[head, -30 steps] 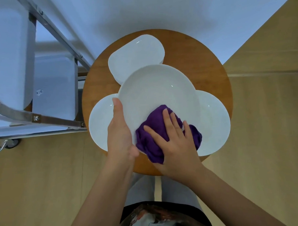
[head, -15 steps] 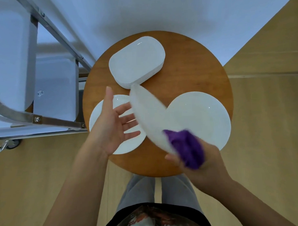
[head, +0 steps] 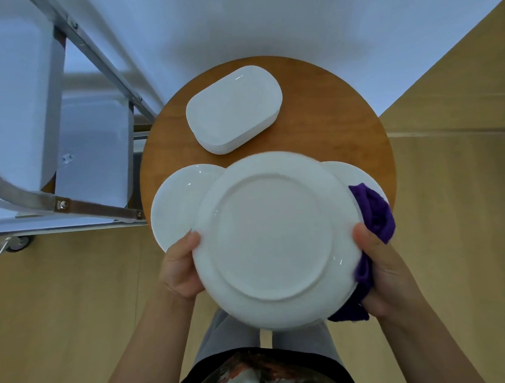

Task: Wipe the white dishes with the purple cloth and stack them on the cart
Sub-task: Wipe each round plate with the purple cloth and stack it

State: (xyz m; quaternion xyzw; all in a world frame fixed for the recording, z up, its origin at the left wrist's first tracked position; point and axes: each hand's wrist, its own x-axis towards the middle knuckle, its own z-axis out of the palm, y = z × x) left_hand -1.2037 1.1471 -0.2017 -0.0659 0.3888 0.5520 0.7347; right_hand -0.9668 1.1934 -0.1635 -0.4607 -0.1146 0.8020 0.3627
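While held: one round white plate (head: pixel 273 239), underside up, both thumbs curled over its rim.
Hands: left hand (head: pixel 181 269) at 9 o'clock; right hand (head: pixel 386 272) at 3, also pinching purple cloth (head: pixel 373 212).
Round wooden table (head: pixel 329 124): two round white plates (head: pixel 176 203), one rectangular white dish stack (head: pixel 233 108) at 12.
Metal cart (head: pixel 54 127): 10 o'clock.

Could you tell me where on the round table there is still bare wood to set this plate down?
Bare wood shows on the table right of the stack of oblong dishes, and a narrower strip at its left edge. The near half is crowded: the left plate and right plate lie under the held plate.
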